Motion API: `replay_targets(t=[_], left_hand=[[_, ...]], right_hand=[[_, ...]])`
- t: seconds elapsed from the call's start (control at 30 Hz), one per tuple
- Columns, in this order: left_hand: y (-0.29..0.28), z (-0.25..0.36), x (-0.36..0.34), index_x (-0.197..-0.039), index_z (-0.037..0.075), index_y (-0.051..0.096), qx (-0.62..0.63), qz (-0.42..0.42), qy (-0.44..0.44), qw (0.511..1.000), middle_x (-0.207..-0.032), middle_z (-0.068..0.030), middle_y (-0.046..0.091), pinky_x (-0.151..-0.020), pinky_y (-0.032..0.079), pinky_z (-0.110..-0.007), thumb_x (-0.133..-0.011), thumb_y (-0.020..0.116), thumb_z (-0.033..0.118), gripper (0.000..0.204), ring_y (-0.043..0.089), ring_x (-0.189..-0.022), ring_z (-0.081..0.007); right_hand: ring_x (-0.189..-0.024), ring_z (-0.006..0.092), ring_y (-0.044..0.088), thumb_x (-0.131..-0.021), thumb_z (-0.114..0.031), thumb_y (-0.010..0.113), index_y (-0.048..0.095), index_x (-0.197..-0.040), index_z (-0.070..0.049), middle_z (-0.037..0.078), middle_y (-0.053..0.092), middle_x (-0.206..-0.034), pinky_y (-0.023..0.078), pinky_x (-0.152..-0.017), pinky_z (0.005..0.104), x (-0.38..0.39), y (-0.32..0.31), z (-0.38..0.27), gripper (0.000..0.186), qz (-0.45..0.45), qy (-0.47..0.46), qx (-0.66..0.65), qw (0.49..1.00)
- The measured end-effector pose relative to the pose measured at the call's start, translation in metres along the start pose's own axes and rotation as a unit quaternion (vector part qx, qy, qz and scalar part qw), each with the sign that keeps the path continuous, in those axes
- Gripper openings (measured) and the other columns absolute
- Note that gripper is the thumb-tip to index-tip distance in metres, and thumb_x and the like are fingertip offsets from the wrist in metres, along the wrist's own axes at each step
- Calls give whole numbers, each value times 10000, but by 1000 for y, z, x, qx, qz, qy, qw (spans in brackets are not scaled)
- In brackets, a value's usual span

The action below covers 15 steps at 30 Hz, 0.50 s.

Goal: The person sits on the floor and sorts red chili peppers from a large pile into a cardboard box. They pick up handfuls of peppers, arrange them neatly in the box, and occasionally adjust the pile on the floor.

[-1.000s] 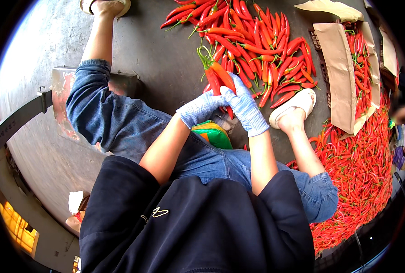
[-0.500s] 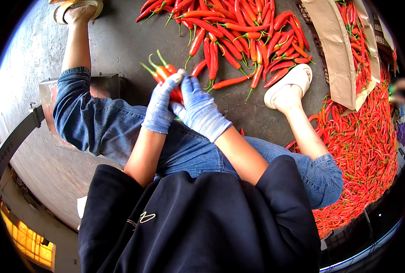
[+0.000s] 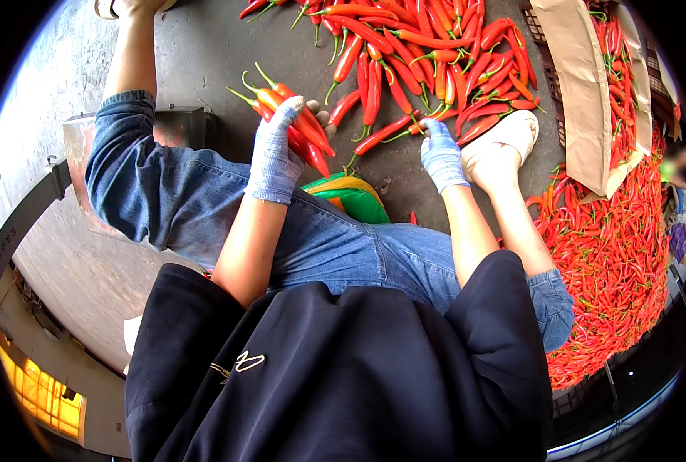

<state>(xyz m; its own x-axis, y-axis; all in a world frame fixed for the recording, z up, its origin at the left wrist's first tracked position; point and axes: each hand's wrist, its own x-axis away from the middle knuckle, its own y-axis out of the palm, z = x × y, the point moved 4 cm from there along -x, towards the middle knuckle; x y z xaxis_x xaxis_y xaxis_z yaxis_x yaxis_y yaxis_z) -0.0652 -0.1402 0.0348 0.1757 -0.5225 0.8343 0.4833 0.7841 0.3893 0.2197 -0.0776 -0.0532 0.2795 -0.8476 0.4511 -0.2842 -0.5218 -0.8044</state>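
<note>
Left grip around red chilies

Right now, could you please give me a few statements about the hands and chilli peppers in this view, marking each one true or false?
1. The left hand holds several red chilli peppers. True.
2. The right hand is close to loose chilli peppers lying on the floor. True.
3. Both hands are bare. False: both wear light blue knit gloves.
4. Both hands grip the held bunch together. False: only the left hand holds it; the right hand is apart from it.
5. Brown paper is on the right side of the view. True.
6. The loose chilli peppers are all yellow. False: they are mostly red, with green stems.
</note>
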Motion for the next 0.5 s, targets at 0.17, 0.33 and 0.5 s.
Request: replay_targets(t=[0.17,0.33,0.5], left_hand=[[2,3,0,-1084,42,511,13,-1,4,1000,-991,-132,592,-788,526,-429,-775,683,254,412,606,-893,-283],[0,6,-2,-1076,41,519,25,7,24,999,-996,-137,595,-788,519,-425,-773,682,267,411,607,-897,-286],[11,9,-1,-1093,41,476,9,-25,48,998,-982,-152,587,-772,516,-435,-763,693,252,448,610,-877,-292]], right_hand=[[-887,327,585,-788,-227,592,478,-1149,-195,133,506,-1070,495,-714,452,-9,-12,-15,379,-14,-37,199,979],[-886,256,510,-661,-261,679,544,-951,-176,56,480,-962,433,-749,396,12,-43,-24,331,89,-253,236,934],[-807,222,568,-773,-147,513,521,-959,-174,59,508,-858,465,-650,360,19,-2,-82,189,-29,-358,244,901]])
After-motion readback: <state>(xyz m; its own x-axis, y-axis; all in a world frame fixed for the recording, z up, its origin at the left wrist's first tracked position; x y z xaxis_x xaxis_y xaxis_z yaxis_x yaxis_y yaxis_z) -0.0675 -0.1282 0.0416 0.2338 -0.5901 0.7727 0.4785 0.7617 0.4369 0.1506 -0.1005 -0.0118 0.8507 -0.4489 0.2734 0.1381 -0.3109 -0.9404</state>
